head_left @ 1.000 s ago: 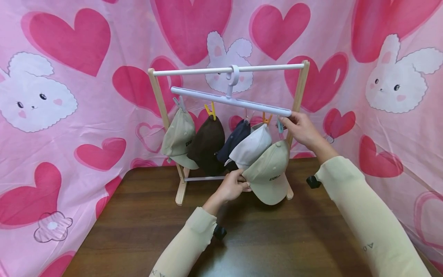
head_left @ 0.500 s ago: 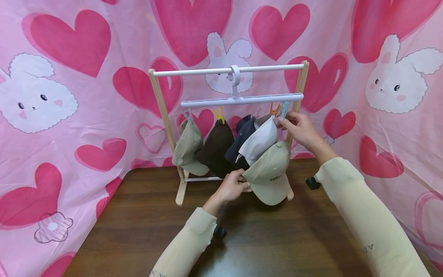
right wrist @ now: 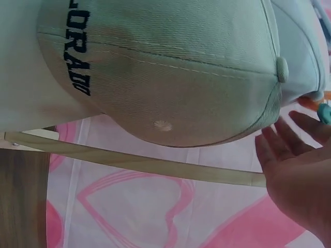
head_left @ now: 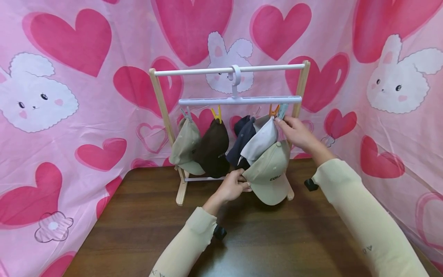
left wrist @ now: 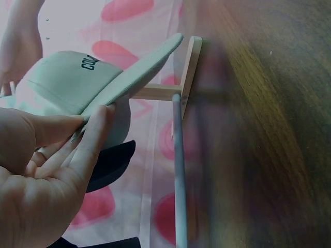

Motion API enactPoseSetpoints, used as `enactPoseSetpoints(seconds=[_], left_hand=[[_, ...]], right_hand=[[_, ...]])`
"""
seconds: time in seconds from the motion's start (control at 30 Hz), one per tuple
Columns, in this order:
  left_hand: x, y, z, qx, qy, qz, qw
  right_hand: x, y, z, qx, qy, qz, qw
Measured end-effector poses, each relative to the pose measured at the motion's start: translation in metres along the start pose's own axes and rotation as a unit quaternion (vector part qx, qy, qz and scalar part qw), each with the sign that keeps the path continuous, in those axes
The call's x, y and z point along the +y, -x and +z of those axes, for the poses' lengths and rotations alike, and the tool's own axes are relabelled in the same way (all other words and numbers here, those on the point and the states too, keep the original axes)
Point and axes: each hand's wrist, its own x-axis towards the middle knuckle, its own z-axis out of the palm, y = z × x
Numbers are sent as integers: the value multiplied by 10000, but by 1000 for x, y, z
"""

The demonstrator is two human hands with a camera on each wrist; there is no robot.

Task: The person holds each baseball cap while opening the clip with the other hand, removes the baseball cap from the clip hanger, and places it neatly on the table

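Observation:
A beige baseball cap [head_left: 268, 173] with dark lettering fronts the rack, brim down. My left hand [head_left: 232, 186] pinches its edge where brim meets crown; the left wrist view shows the thumb [left wrist: 57, 129] on top and fingers beneath. My right hand [head_left: 297, 132] is up beside a teal clothespin [head_left: 282, 110] under the hanger's right end, its fingers loosely extended in the right wrist view; its thumb is hidden there. The beige cap's top sits below the teal clothespin, apart from it. Right of centre, a white cap [head_left: 259, 142] hangs beneath an orange clothespin [head_left: 274, 110], close to my right fingertips.
The white hanger [head_left: 238, 100] hooks over the wooden rack's top rail [head_left: 194, 72]. Farther left hang a navy cap [head_left: 242, 140], a dark brown cap [head_left: 212, 150] under a yellow clothespin [head_left: 216, 114], and another beige cap [head_left: 187, 146]. The rack stands on a brown table [head_left: 138, 231].
The hanger, tilted down to the right a second ago, has swung back to nearly level, lifting the teal clothespin. My right fingers have shifted slightly left. The left hand and its cap stay put.

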Motion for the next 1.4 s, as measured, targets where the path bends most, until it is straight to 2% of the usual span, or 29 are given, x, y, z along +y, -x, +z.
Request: enactPoseSetpoints(seconds=[0.2, 0.37, 0.53, 0.67, 0.87, 1.1, 1.23, 1.4], left_hand=[[-1, 0, 0, 34, 51, -26, 10000], [0, 1, 1, 42, 49, -51, 10000], [1, 2, 0, 23, 15, 10, 10000], [-1, 1, -2, -8, -19, 125, 9999], [1, 1, -1, 46, 44, -41, 10000], [2, 3, 1, 39, 89, -41, 9999], [0, 3, 1, 38, 38, -52, 10000], [-1, 3, 0, 45, 91, -1, 9999]], right_hand=[[1, -2, 5, -683, 357, 80, 9970], [0, -1, 10, -987, 781, -207, 9918], [-5, -2, 11, -728, 757, -621, 9925], [-10, -5, 8, -474, 702, -552, 9949], [-14, -5, 4, -489, 444, -306, 9973], [-20, -6, 7, -466, -8, -475, 9978], [-25, -9, 9, -66, -159, -482, 9987], [-30, -16, 10, 731, -79, -404, 9965]])
